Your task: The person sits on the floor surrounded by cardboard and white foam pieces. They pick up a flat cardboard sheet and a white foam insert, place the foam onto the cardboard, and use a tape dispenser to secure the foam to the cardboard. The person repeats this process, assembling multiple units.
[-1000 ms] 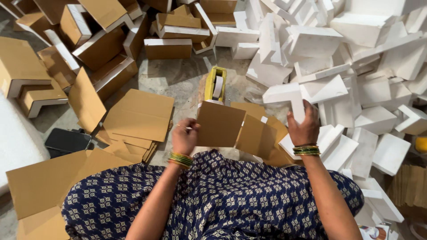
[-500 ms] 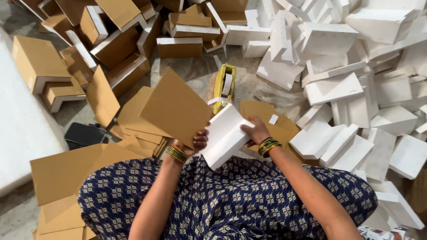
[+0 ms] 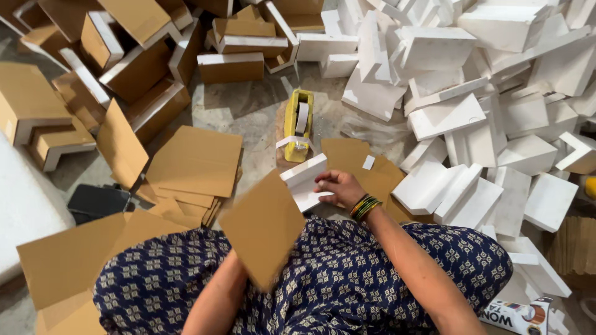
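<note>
Right hand [image 3: 335, 186] rests on a white L-shaped foam piece [image 3: 304, 181], fingers curled over its upper face, gripping it against the lap. The foam is rigid, matt, square-edged, and lies just near of the yellow tape dispenser [image 3: 297, 124]. Left hand is hidden behind a flat brown cardboard sheet [image 3: 262, 228], which is tilted and motion-blurred; whether the hand clamps it cannot be told, though the forearm leads directly beneath it. Sheet and foam piece meet at the sheet's far edge. To the left, a loose stack of smooth brown cardboard sheets [image 3: 194, 162] on the concrete floor [image 3: 248, 111]. To the right, a heap of white foam blocks [image 3: 484, 111], angular and chalky. Far left, cardboard-faced foam corners [image 3: 136, 68]. Patterned navy fabric [image 3: 335, 279] covers the lap.
</note>
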